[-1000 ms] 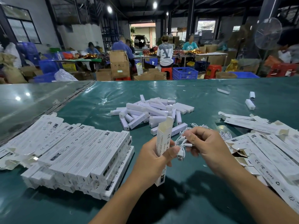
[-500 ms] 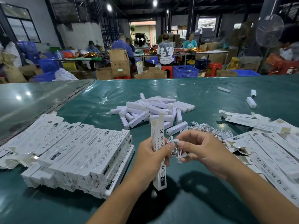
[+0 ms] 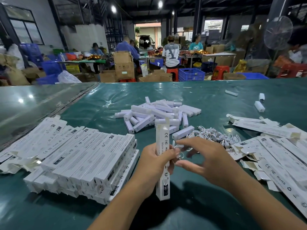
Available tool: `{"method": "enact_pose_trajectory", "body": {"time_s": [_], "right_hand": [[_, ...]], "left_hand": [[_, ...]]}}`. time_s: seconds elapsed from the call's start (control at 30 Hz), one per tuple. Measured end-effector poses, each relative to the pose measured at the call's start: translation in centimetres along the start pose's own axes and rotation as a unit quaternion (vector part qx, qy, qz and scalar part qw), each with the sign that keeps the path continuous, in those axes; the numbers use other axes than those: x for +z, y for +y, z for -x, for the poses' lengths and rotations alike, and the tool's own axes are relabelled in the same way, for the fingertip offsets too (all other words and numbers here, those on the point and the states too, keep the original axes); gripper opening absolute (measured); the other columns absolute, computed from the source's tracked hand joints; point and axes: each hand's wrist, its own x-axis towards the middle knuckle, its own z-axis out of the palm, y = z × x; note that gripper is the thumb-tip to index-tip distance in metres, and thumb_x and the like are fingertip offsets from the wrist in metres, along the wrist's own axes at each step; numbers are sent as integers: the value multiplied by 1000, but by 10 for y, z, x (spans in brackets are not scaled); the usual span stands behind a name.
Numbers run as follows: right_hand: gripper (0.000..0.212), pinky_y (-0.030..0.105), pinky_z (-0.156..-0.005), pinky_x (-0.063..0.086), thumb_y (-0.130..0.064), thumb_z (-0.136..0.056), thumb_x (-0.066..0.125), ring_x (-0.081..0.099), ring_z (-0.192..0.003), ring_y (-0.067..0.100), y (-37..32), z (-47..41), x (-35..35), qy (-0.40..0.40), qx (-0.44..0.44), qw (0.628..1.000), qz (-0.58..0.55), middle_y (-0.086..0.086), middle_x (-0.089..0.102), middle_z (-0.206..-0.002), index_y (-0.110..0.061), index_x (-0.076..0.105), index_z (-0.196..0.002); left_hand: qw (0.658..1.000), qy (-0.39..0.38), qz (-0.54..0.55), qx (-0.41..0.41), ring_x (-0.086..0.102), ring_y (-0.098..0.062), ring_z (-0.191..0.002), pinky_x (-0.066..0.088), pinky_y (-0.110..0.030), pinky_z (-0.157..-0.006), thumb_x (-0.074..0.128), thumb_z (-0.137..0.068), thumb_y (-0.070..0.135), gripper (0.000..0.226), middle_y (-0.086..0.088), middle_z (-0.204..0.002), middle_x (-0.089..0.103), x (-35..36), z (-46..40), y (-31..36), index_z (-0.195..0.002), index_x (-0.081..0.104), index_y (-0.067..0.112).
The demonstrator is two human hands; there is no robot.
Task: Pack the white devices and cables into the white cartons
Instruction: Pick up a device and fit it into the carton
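Upright at lower centre of the frame stands one white carton [image 3: 163, 163], its top flap open, gripped round the middle by the left hand [image 3: 153, 165]. Just right of it, the right hand [image 3: 206, 161] hovers with fingers spread and loosely bent; its thumb and forefinger seem to pinch a small white cable [image 3: 178, 152] against the carton's side, though motion blur hides the exact grip. Both hands hang above the green desk [image 3: 216, 205]. Behind the carton, at centre frame, lies a heap of white devices [image 3: 157, 112], too many and too overlapped to count, and right of that a tangle of white cables [image 3: 214, 135]. Three stray devices [image 3: 259, 106] lie apart at upper right of the desk. At lower left sits a stacked block of closed cartons [image 3: 79, 161], several layers deep, count unclear. At right, flat unfilled cartons [image 3: 274, 146] sprawl in a loose pile.
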Motion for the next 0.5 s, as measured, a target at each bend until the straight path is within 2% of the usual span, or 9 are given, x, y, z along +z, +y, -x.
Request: {"method": "enact_pose_trajectory", "body": {"time_s": [0.07, 0.13, 0.2, 0.3, 0.4, 0.43, 0.5], "right_hand": [[52, 16, -82, 56, -45, -89, 67, 69, -85, 3, -4, 0, 3, 16, -8, 1000, -11, 0, 74, -110, -11, 64, -129], [50, 14, -87, 55, -45, -93, 65, 71, -93, 1, -5, 1, 5, 25, 5, 999, -38, -3, 75, -111, -19, 58, -135], [43, 19, -86, 57, -43, -95, 66, 72, -95, 0, -3, 0, 5, 41, 15, 997, -60, -4, 76, -106, -21, 58, -131], [33, 27, -77, 60, -37, -96, 67, 73, -89, 0, -1, -2, 5, 58, 16, 995, -84, -6, 76, -96, -10, 68, -115], [27, 36, -71, 61, -37, -95, 66, 74, -81, 8, -2, -1, 5, 50, 78, 982, -163, -10, 76, -90, -15, 72, -110], [23, 36, -70, 61, -36, -95, 66, 75, -80, 9, -2, -1, 5, 47, 97, 978, -180, -10, 77, -89, -18, 72, -108], [18, 21, -68, 58, -33, -94, 64, 75, -78, 4, -3, -1, 4, 57, 95, 980, -168, -11, 77, -88, -21, 69, -106]], "left_hand": [[1000, -4, 23, -9, 49, -20, -48, 42, -26, -45, 75, -79, 20, 10, -9, -65, 63, -2, -1, 2, -72, 72, 15], [999, -16, 33, -13, 49, -20, -49, 42, -26, -46, 76, -81, 22, 12, -10, -66, 63, -4, -1, 4, -74, 71, 14], [999, -24, 43, -20, 50, -19, -50, 43, -26, -47, 76, -82, 23, 13, -9, -69, 64, -6, -1, 5, -79, 71, 11], [998, -25, 55, -35, 52, -19, -50, 44, -26, -47, 76, -80, 20, 14, -8, -72, 67, -7, -1, 7, -84, 70, 8], [997, -26, 54, -45, 53, -17, -50, 45, -24, -47, 76, -80, 24, 16, -10, -72, 68, -7, -1, 9, -84, 74, 9], [996, -26, 61, -53, 53, -17, -50, 45, -23, -47, 76, -81, 27, 21, -11, -72, 68, -7, -1, 10, -87, 74, 7], [992, -26, 95, -80, 54, -17, -47, 45, -23, -46, 77, -85, 35, 38, -13, -73, 69, -7, -1, 12, -95, 69, 0]]}}
